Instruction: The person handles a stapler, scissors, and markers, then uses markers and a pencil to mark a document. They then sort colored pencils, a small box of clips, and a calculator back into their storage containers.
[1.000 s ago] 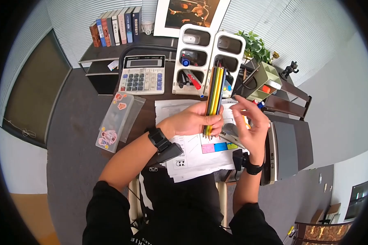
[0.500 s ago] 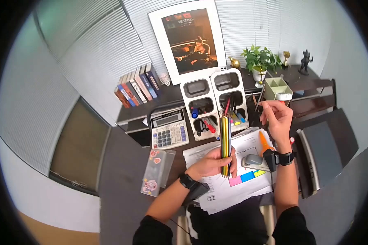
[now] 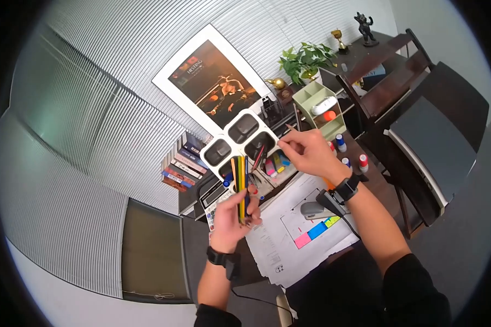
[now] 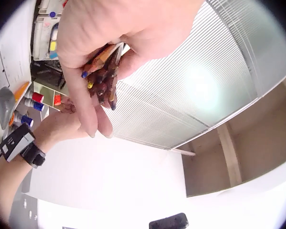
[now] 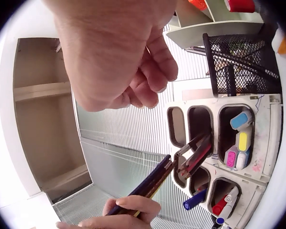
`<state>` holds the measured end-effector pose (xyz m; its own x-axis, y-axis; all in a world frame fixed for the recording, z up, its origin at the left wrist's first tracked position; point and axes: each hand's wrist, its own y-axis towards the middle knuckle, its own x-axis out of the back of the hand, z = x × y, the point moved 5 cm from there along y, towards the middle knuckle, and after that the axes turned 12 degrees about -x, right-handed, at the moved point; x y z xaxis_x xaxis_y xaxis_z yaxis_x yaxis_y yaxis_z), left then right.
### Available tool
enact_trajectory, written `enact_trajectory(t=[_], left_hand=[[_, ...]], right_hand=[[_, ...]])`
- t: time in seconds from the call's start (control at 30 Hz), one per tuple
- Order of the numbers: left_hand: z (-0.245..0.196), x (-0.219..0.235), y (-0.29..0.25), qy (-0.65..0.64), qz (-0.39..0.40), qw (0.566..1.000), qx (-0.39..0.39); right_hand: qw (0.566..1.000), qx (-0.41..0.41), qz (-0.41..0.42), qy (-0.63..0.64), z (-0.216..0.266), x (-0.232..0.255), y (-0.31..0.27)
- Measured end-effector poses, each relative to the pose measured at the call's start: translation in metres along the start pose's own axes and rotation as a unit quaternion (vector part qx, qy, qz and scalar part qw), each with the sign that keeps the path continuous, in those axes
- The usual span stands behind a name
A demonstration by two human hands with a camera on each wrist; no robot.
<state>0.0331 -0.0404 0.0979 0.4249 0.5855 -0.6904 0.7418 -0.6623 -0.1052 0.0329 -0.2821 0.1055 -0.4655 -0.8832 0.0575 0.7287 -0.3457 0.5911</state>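
Observation:
My left hand [image 3: 226,223] grips a bundle of coloured pencils [image 3: 240,182], upright in the head view. Their sharpened tips [image 4: 104,76] gather beneath the palm in the left wrist view. In front of the bundle's far ends is the white organizer [image 5: 260,148], which holds pens and highlighters. Bent, with nothing visible in its fingers, my right hand [image 3: 313,155] hovers by the organizer's right side, near the black mesh cup [image 5: 233,67]. The right wrist view shows this hand [image 5: 114,52] from the palm side, apart from the pencils.
Papers with sticky tabs [image 3: 316,231] lie nearest me under a grey stapler-like object [image 3: 312,209]. A green box [image 3: 313,98], a plant [image 3: 305,60] and small red and blue bottles [image 3: 363,161] are to the right. Books [image 3: 185,163] stand left, before a framed poster [image 3: 213,82].
The head view has tilted and shifted. My right hand has moved leftward from beside the green box toward the organizer. The left hand still holds the bundle, now in front of the organizer's left part.

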Motion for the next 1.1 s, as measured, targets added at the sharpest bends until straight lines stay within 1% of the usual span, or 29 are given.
enact_trajectory(t=[0.07, 0.13, 0.17, 0.23, 0.27, 0.3, 0.33, 0.37, 0.4, 0.47, 0.5, 0.53, 0.6, 0.63, 0.73, 0.8, 0.87, 1.0, 1.07, 1.1], left_hand=[[-0.011, -0.011, 0.009, 0.091, -0.060, 0.994, 0.003], [-0.021, -0.013, 0.020, 0.161, -0.048, 0.984, 0.053], [-0.028, -0.011, 0.027, 0.164, -0.050, 0.984, 0.055], [-0.036, -0.008, 0.037, 0.261, -0.044, 0.958, 0.111], [-0.040, -0.011, 0.040, 0.263, -0.045, 0.957, 0.113], [-0.044, -0.012, 0.042, 0.360, -0.051, 0.923, 0.122], [-0.049, -0.015, 0.044, 0.453, -0.055, 0.880, 0.129], [-0.052, -0.020, 0.046, 0.487, -0.074, 0.860, 0.134], [-0.053, -0.024, 0.050, 0.487, -0.073, 0.859, 0.136], [-0.058, -0.031, 0.056, 0.643, -0.044, 0.749, 0.153], [-0.057, -0.036, 0.058, 0.673, -0.037, 0.722, 0.157], [-0.056, -0.040, 0.060, 0.673, -0.037, 0.722, 0.157], [-0.052, -0.045, 0.063, 0.691, -0.008, 0.700, 0.179], [-0.053, -0.044, 0.067, 0.711, -0.005, 0.683, 0.169], [-0.064, -0.051, 0.073, 0.756, -0.020, 0.617, 0.216], [-0.070, -0.057, 0.077, 0.762, -0.030, 0.609, 0.218], [-0.075, -0.053, 0.082, 0.771, -0.042, 0.594, 0.225], [-0.070, -0.052, 0.094, 0.776, -0.039, 0.592, 0.214], [-0.066, -0.053, 0.101, 0.782, -0.045, 0.587, 0.202], [-0.065, -0.054, 0.105, 0.787, -0.047, 0.588, 0.183]], right_hand=[[1.000, 0.003, 0.005, 0.000, -0.004, -0.002, 0.000], [1.000, 0.014, 0.011, -0.013, -0.007, -0.003, 0.000], [1.000, 0.010, 0.012, -0.012, -0.007, -0.003, 0.000], [1.000, 0.008, 0.009, -0.005, -0.006, -0.002, 0.000], [1.000, 0.009, 0.010, -0.001, -0.005, -0.001, 0.001], [1.000, 0.007, 0.008, 0.002, -0.007, -0.001, 0.001], [1.000, 0.025, 0.003, 0.000, -0.007, -0.001, 0.001], [0.999, 0.042, -0.002, -0.002, -0.006, -0.001, 0.000], [0.999, 0.041, -0.003, -0.002, -0.007, -0.001, 0.000], [0.999, 0.042, -0.002, -0.009, -0.008, -0.001, 0.000], [0.999, 0.041, -0.002, -0.008, -0.008, 0.000, 0.000], [0.999, 0.048, -0.005, -0.010, -0.006, 0.001, 0.000], [0.998, 0.054, -0.004, -0.009, -0.005, 0.000, 0.000], [0.999, 0.053, -0.005, -0.009, -0.006, -0.001, 0.000], [0.999, 0.050, -0.007, -0.007, -0.007, -0.001, 0.000], [0.998, 0.054, -0.006, -0.019, -0.007, 0.000, 0.000], [0.998, 0.054, -0.011, -0.018, -0.007, 0.000, 0.000], [0.998, 0.060, -0.007, -0.019, -0.005, 0.001, 0.000], [0.998, 0.056, -0.004, -0.019, -0.008, 0.000, 0.000], [0.998, 0.055, -0.001, -0.020, -0.009, -0.001, 0.001]])
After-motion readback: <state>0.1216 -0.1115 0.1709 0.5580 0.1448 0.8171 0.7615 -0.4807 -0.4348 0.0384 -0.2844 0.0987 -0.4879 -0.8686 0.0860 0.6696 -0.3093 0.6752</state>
